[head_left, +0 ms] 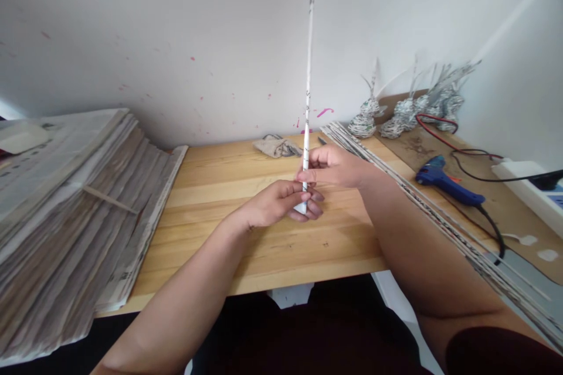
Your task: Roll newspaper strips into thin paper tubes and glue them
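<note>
A long, thin rolled paper tube, white with dark print, stands nearly upright in front of me. Its top runs out of the picture. My left hand pinches it close to its lower end, where a small pale flap of paper shows between the fingers. Just above, my right hand has its thumb and fingers closed round the same tube. Both hands are over the middle of the wooden table. Part of the tube's lower end is hidden by my fingers.
A tall stack of newspaper strips fills the left. A crumpled cloth lies at the back. To the right are a bundle of paper tubes, a blue glue gun, a power strip and several woven paper figures.
</note>
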Available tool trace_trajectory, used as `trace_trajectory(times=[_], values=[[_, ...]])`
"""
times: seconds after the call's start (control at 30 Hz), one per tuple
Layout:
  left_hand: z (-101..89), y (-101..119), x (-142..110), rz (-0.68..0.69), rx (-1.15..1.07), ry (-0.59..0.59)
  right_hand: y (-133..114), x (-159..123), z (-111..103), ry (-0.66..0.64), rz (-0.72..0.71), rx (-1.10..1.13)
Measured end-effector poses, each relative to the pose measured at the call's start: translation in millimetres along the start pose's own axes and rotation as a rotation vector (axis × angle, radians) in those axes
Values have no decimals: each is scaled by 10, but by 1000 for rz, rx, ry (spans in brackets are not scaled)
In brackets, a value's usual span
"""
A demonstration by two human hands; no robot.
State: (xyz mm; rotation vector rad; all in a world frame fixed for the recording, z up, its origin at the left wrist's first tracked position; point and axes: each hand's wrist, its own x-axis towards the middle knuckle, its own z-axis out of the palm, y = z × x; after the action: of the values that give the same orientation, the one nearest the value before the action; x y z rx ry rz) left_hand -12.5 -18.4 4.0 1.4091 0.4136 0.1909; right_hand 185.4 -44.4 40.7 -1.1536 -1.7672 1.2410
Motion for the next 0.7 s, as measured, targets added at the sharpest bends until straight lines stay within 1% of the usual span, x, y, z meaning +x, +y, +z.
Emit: trace_trajectory(times=[0.03, 0.1, 0.13, 0.2, 0.37, 0.57, 0.63, 0.7], values=[[-6, 11, -16, -11, -23, -35, 6, -8, -26, -100, 8, 66], [-15, 24, -42, -29, -67, -93, 23, -19, -75, -222, 21, 144], [-17, 27, -51, -39, -83, -114, 34, -20, -93, -247, 25, 164], [-13, 29, -56, -59, -99, -128, 56, -13, -111, -258, 36, 173], [18, 43, -27, -83, -65, -55, 96, 16, -96, -163, 60, 107], [10, 7, 13, -56, -7, -19, 96, 31, -63, -50, 27, 31], [1, -7, 20, -38, 13, 0, 85, 41, -34, 24, 16, -35], [-5, -7, 19, -22, 33, 31, 72, 48, -2, 143, 7, -122]])
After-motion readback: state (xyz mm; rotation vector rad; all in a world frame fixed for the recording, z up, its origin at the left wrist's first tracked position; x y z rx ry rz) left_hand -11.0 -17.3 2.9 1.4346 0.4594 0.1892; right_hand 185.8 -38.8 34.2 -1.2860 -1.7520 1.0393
